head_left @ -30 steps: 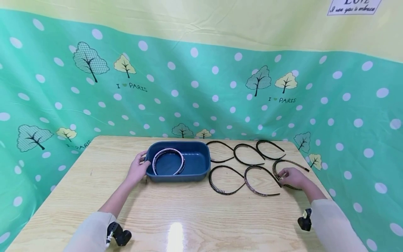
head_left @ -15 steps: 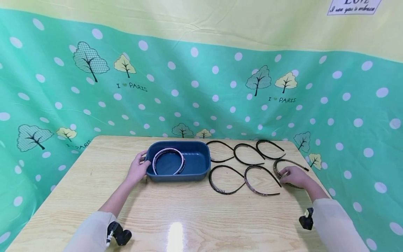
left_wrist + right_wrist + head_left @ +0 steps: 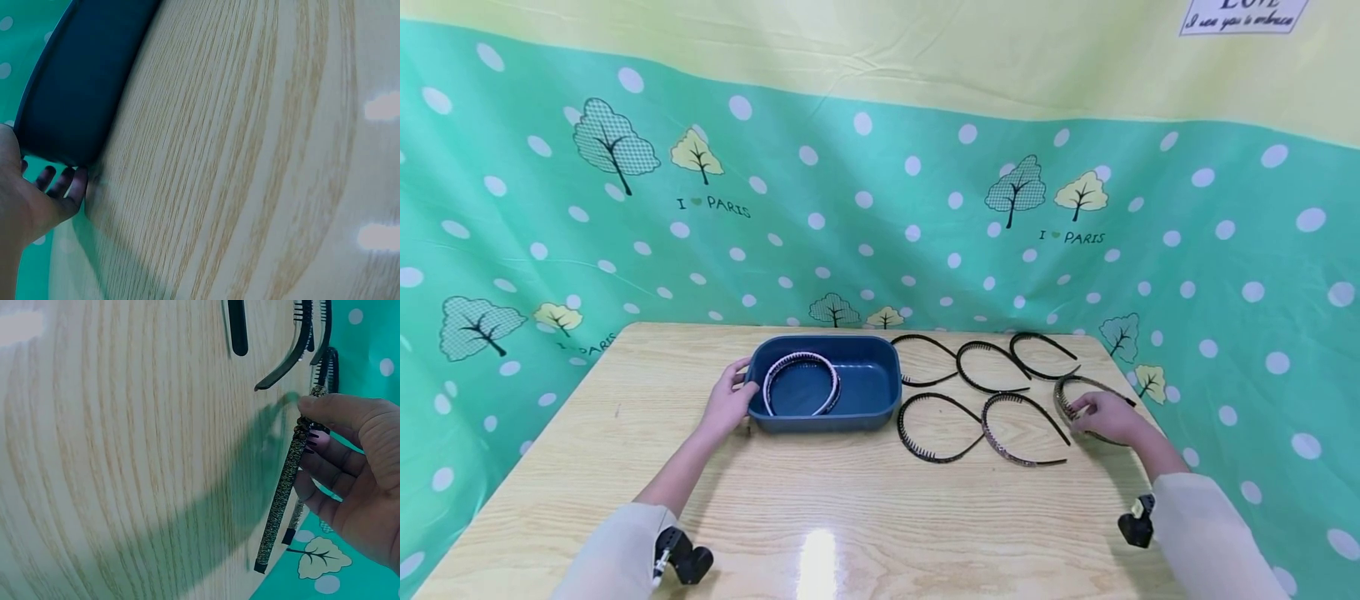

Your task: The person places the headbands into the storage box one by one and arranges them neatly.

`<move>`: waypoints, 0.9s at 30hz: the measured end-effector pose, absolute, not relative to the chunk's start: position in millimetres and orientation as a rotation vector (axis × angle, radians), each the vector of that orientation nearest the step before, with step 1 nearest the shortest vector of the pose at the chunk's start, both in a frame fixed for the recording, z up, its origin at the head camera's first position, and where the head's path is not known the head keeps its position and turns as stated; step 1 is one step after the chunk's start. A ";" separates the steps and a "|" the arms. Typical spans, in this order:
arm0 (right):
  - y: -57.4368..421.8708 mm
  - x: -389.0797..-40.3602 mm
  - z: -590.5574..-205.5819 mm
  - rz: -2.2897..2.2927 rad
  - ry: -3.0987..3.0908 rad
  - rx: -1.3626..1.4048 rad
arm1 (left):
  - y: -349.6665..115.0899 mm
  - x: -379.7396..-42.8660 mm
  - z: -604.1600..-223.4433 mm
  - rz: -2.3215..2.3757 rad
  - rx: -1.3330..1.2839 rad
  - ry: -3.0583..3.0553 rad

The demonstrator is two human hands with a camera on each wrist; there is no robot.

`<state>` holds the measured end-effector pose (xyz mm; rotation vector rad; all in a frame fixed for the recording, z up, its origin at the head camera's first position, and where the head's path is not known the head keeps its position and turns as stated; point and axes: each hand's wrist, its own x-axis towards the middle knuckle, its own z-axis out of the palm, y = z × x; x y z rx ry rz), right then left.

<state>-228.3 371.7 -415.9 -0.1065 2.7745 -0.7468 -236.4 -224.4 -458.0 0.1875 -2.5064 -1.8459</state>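
Note:
My left hand (image 3: 727, 403) grips the left end of a dark blue plastic bin (image 3: 827, 424), thumb at the rim and fingers against the outside wall. Inside the bin, on its left side, a pale pink toothed headband (image 3: 834, 380) lies over a darker one. At the table's right side my right hand (image 3: 1103, 418) pinches a black-and-gold glitter headband (image 3: 282, 487) between thumb and fingers. In the right wrist view its two ends point toward the camera, and the fingers cover part of its band.
Several dark toothed headbands, such as a plain black one (image 3: 992, 392) and a glittery one (image 3: 1000, 451), lie between the bin and my right hand. A wooden table (image 3: 880, 517) carries everything. Green polka-dot cloth (image 3: 865, 225) hangs behind and at the sides.
My right hand has shifted slightly to the right and away from me, and the glitter headband has moved with it. My left hand and the bin have stayed in place.

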 end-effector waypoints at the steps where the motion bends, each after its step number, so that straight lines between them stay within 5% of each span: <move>1: 371.6 -228.1 -415.4 -0.747 2.775 -0.109 | -224.4 -236.4 -458.0 -1.844 0.185 -2.507; 27: 355.0 -235.3 -399.3 -0.761 2.824 -0.228 | -225.5 -238.4 -460.5 -1.836 0.196 -2.524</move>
